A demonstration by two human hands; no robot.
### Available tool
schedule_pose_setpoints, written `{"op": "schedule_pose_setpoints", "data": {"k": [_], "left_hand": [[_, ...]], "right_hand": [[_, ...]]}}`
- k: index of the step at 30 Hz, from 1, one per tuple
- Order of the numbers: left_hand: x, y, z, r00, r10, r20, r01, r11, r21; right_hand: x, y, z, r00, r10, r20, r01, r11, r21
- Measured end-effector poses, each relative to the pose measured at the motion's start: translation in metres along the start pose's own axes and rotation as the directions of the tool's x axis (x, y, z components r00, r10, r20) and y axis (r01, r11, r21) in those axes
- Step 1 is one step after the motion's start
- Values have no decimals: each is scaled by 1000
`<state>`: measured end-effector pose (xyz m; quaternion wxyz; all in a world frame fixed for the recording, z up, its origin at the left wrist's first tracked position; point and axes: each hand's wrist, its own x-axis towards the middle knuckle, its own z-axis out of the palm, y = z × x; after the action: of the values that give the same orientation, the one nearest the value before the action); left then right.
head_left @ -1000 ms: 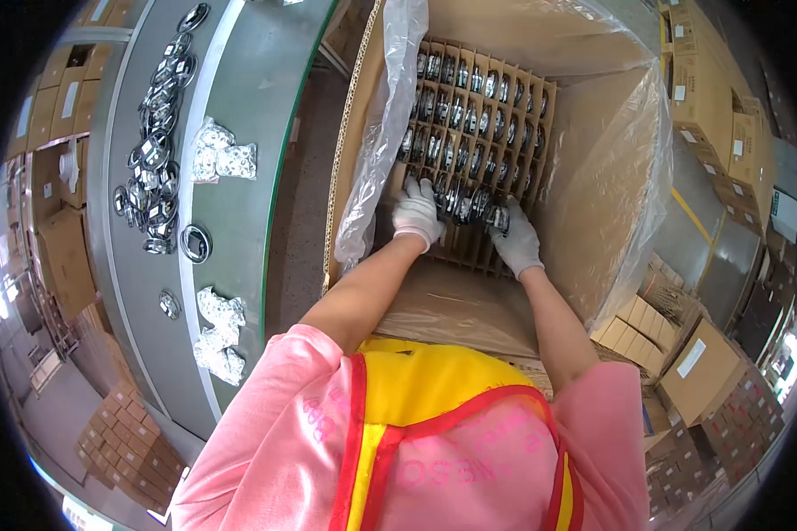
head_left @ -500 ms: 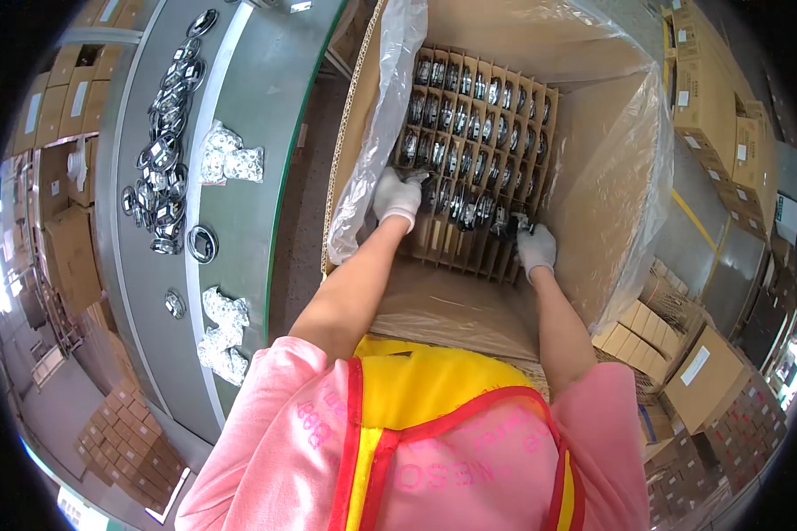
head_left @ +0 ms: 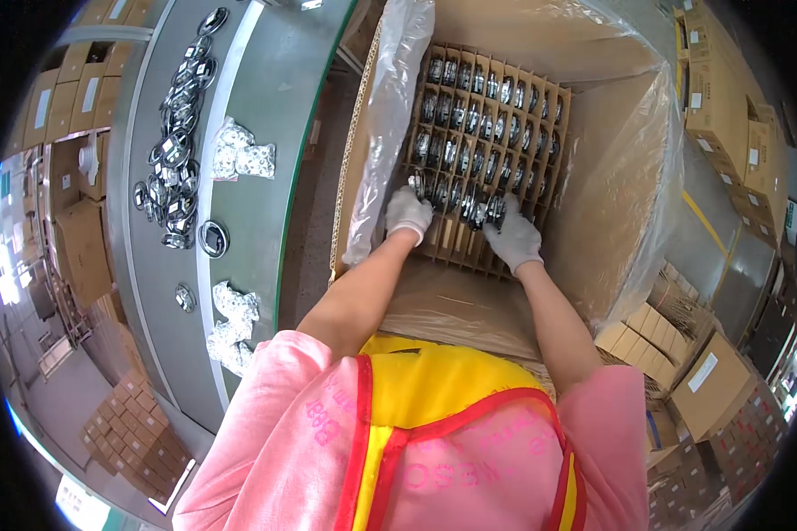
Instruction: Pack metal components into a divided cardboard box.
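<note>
I lean over a large cardboard box lined with clear plastic. Inside it lies a cardboard divider grid with shiny round metal parts standing in its cells. Both my hands wear white gloves and are at the grid's near rows. My left hand is closed on metal parts at the grid's left side. My right hand grips a bunch of the same parts just to its left. The nearest grid cells look empty.
A long grey-green bench runs along the left, carrying a line of round metal parts and white bagged bundles. Stacked cardboard cartons stand at the right, and more cartons stand at the far left.
Half a second ago my left hand was farther up the grid and my right hand farther right. Both have come back together at the near rows, with parts in them.
</note>
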<state>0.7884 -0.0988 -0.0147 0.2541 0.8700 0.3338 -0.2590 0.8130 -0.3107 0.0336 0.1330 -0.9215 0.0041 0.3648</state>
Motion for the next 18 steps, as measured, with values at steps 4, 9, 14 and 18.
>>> {"op": "schedule_pose_setpoints", "data": {"k": [4, 9, 14, 18], "left_hand": [[2, 3, -3, 991, -88, -105, 53, 953, -298], [10, -4, -2, 978, -50, -202, 7, 978, -209], [12, -24, 10, 998, 70, -4, -70, 997, -39], [8, -5, 6, 976, 137, -169, -130, 990, 56]], "right_hand": [[27, 21, 36, 998, 50, 27, -52, 995, 81], [30, 12, 19, 984, 114, 135, -161, 892, 422], [32, 43, 49, 992, -14, -124, 28, 993, 113], [34, 19, 36, 999, 25, 31, -29, 990, 137]]}}
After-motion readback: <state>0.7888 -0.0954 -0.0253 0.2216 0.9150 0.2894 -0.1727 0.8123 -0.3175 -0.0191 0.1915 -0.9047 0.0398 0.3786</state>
